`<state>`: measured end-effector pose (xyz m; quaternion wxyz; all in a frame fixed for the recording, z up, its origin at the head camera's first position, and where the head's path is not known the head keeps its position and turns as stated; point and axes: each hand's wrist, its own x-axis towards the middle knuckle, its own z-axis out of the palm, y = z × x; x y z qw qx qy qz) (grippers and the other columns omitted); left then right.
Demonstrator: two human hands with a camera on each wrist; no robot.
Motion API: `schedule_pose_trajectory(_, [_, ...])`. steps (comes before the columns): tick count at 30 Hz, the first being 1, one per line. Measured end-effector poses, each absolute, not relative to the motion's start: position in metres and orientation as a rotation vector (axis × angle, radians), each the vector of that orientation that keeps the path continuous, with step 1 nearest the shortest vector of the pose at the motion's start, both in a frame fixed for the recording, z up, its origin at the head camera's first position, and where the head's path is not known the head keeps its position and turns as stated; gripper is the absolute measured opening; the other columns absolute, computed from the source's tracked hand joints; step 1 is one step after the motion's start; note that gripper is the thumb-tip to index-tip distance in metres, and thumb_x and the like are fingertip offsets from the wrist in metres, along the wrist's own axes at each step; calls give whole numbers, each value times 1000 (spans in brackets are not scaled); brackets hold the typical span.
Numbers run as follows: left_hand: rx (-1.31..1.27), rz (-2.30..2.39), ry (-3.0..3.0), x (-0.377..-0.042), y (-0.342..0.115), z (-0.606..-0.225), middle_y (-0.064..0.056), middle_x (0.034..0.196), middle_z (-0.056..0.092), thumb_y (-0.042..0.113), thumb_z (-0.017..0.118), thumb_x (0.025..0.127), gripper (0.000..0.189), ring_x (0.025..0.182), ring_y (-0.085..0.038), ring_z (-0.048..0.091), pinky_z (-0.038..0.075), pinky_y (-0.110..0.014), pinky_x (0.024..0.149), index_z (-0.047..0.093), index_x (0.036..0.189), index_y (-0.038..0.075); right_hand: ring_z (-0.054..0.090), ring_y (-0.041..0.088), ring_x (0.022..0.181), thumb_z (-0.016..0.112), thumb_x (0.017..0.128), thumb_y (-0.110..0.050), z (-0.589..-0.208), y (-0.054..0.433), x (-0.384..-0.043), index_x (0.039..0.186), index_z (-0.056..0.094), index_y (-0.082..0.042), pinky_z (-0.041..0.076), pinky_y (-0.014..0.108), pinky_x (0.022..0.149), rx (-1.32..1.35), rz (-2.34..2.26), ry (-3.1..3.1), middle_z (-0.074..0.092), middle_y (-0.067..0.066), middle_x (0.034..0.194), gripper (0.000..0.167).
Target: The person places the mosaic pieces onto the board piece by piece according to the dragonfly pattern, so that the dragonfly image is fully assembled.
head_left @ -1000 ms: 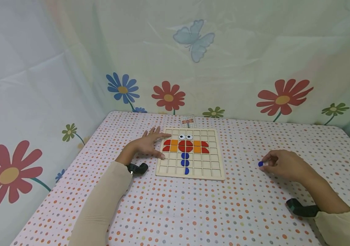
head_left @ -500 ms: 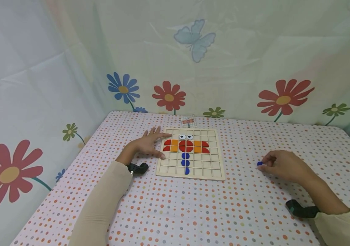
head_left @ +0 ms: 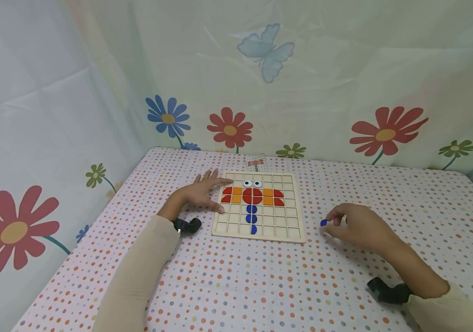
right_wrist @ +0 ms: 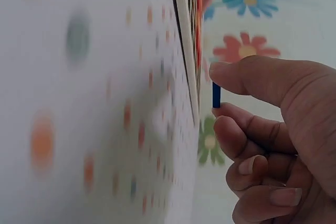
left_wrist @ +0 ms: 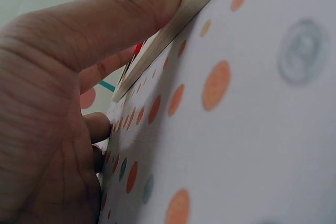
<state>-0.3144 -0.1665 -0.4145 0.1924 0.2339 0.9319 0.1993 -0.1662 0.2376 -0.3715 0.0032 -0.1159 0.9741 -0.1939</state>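
A wooden grid board [head_left: 279, 234] lies on the table with red, orange and blue pieces set in its squares and two eye pieces near the top. Fingers spread, my left hand [head_left: 198, 193] rests at the board's left edge, thumb and forefinger over its rim. To the right of the board, my right hand [head_left: 358, 227] pinches a small blue piece [head_left: 323, 222] between thumb and forefinger. In the right wrist view this blue piece [right_wrist: 216, 95] appears edge-on, thin and flat, off the table. A blue half-circle piece [head_left: 254, 229] ends the column of blue pieces on the board.
Behind the board lies a small card [head_left: 256, 163] printed with a similar grid picture. A dotted cloth [head_left: 236, 286] covers the table. A flowered curtain [head_left: 323, 92] hangs along the back and left side.
My right hand has moved left toward the board with the blue piece between its fingers. My left hand stays at the board's edge. The head view has shifted slightly.
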Motion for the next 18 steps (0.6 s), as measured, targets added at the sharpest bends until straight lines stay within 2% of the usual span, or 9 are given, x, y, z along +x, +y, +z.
schedule_pose_trajectory(6, [665, 558, 2616, -313, -167, -412, -7, 167, -9, 57, 81, 70, 99, 153, -26, -18, -13, -55, 122, 29, 153, 42, 44, 11, 61, 81, 79, -29, -370, 181, -162, 92, 72, -12, 35, 23, 50, -494, -599, 3043, 58, -6, 75, 24])
schedule_pose_trajectory(11, [664, 547, 2617, -314, -166, -412, -8, 167, -8, 58, 81, 70, 100, 153, -27, -17, -13, -56, 121, 29, 154, 41, 47, 9, 65, 82, 78, -31, -372, 133, -164, 93, 71, -15, 39, 23, 56, -636, -575, 3003, 59, -8, 76, 24])
schedule_pose_trajectory(18, [661, 558, 2617, -314, -167, -414, -7, 167, -8, 58, 80, 70, 99, 153, -27, -18, -13, -56, 121, 29, 154, 41, 47, 8, 65, 84, 77, -34, -380, 90, -173, 91, 71, -16, 41, 23, 57, -720, -576, 2964, 58, -8, 73, 26])
